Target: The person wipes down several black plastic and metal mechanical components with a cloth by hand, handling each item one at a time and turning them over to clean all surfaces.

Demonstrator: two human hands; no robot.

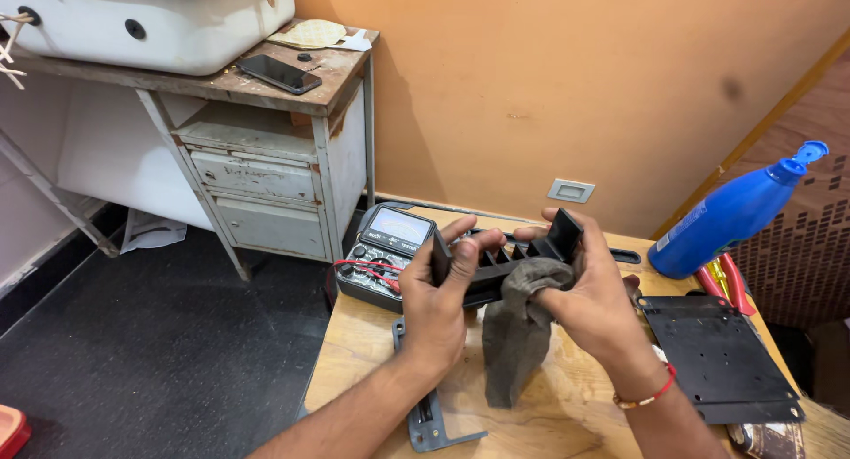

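My left hand (436,307) grips one end of a black ribbed plastic bracket (505,257), thumb and fingers pinched around it, held up above the pale wooden table (363,353). My right hand (591,300) clasps the other end and presses a grey, crumpled cloth rag (518,331) against it; the rag hangs down between my wrists. Just behind the bracket sits a black analogue multimeter with red leads (385,251). A flat black metal plate (717,357) lies by my right forearm, a blue plastic bottle (730,216) beyond it. Under my left wrist lies what looks like a grey metal strip (429,419).
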